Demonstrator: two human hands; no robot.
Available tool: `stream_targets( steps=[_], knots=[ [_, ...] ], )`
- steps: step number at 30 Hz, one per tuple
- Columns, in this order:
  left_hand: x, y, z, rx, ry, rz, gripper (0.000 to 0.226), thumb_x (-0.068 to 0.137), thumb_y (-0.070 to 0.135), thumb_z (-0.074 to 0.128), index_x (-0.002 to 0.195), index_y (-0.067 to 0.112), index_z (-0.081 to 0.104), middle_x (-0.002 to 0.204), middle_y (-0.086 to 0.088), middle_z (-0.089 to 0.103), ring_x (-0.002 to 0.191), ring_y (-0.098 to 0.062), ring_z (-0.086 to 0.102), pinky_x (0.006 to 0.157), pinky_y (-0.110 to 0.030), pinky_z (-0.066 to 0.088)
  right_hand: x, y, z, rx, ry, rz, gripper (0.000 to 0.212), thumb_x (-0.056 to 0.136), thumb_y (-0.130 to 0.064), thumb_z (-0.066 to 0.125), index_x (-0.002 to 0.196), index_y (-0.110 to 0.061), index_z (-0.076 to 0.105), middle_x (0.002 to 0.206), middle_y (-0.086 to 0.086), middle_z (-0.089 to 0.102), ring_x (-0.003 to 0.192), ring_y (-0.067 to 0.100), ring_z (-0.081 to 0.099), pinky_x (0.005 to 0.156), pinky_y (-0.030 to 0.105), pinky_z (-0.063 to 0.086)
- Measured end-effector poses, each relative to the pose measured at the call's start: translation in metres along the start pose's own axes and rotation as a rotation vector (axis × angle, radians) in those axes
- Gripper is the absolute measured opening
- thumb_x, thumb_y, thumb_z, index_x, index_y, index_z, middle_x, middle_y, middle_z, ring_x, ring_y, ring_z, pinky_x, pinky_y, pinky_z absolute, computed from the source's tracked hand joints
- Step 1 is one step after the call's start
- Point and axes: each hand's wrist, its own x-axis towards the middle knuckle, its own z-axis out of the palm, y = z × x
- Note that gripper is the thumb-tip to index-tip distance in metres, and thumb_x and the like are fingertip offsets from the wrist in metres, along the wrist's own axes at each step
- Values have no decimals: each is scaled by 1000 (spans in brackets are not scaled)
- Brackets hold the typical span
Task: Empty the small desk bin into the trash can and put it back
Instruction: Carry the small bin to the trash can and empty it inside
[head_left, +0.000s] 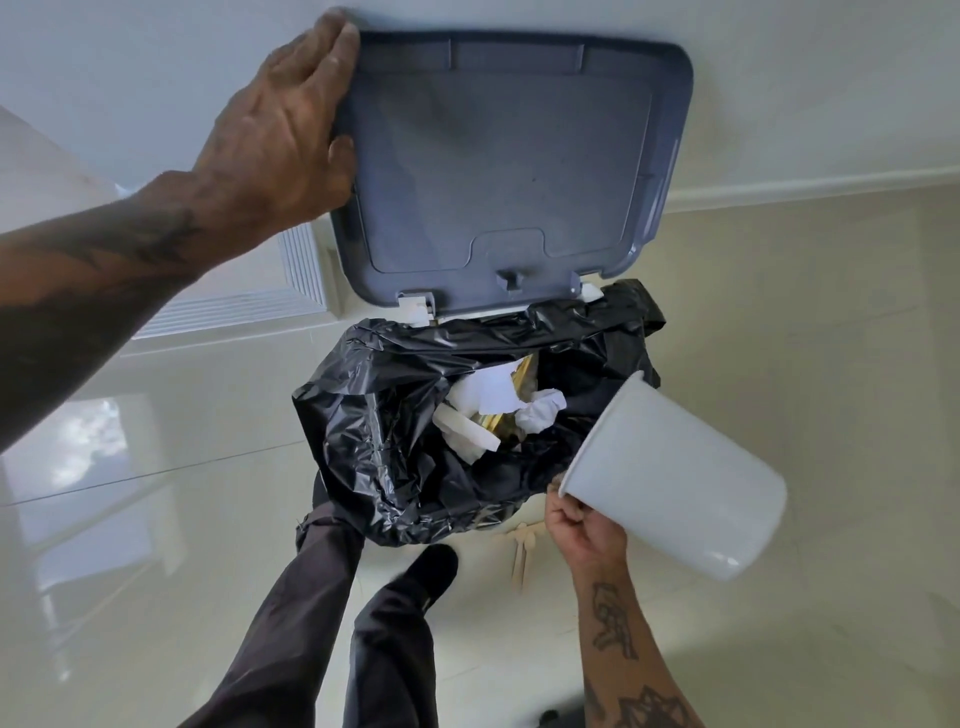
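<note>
A trash can lined with a black bag (395, 415) stands on the floor below me, its grey lid (509, 171) raised upright. My left hand (285, 130) grips the lid's left edge and holds it up. Crumpled white paper (498, 410) and something gold lie inside the bag. My right hand (582, 525) grips the rim of the small white desk bin (675, 478), which is tipped on its side with its mouth facing the can's right edge. The inside of the bin is hidden from me.
A white wall rises behind the can, with a baseboard (810, 187) running to the right. A white panelled door (234, 306) is at the left. My dark-trousered legs and shoes (426, 566) stand close in front of the can on glossy pale tiles.
</note>
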Motion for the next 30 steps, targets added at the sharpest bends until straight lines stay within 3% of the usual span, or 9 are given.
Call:
stream_targets(
  steps=[9,14,18,19,21,23,25,28,30],
  knots=[
    [0,3,0,-23,-8,21,75,93,11,57,157,1,19,165,-19,20,148,-40,26,120,-49,29,-6,-9,23,-56,62,-21,16,76,1,45,70,-14,50,52,0,44,35,12,39,28,16,25],
    [-1,9,-6,-42,-52,-25,76,92,11,59,156,0,21,165,-20,19,152,-35,20,123,-43,22,-19,-12,18,-296,183,-114,33,85,14,35,74,-11,52,54,-1,43,31,10,33,31,13,26],
    [-28,59,-6,-210,38,-187,58,91,18,59,145,5,46,145,-20,48,131,-35,48,109,-37,39,-57,-37,34,-691,47,-425,22,102,-2,44,87,-12,57,69,7,58,56,20,53,57,29,49],
    [-36,77,-2,-300,-17,-270,50,91,25,61,137,9,55,130,-17,58,114,-33,57,100,-33,44,-67,-44,41,-837,5,-509,23,104,-10,44,85,-13,56,74,10,53,64,21,49,64,33,45],
    [-49,117,8,-606,-371,-539,44,87,51,62,116,18,65,101,-10,63,88,-28,61,82,-31,46,-87,-57,53,-1104,-75,-677,32,106,-20,42,79,-18,60,74,2,53,68,13,46,67,27,41],
    [-62,153,16,-816,-813,-800,59,85,72,53,105,18,61,96,-12,66,86,-31,67,76,-34,52,-108,-68,62,-1308,-171,-799,29,104,-27,45,87,-21,67,77,-7,61,70,7,52,69,18,45],
    [-79,177,27,-915,-1004,-902,75,86,76,46,109,7,65,108,-15,72,98,-34,71,83,-41,58,-125,-82,60,-1373,-297,-811,24,101,-33,49,97,-19,68,90,-10,68,83,5,60,77,17,47],
    [-103,210,40,-1056,-782,-913,53,95,60,47,109,16,71,108,-10,77,100,-25,72,91,-43,56,-141,-94,40,-1286,-412,-746,20,96,-30,60,110,-23,71,138,-12,57,125,1,54,95,14,47],
    [-118,235,47,-1124,-629,-819,35,97,48,50,108,24,73,109,-3,77,101,-18,72,97,-43,54,-149,-97,17,-1092,-415,-663,40,89,-42,67,128,-38,64,150,-23,44,135,-7,44,96,7,45]
  ],
)
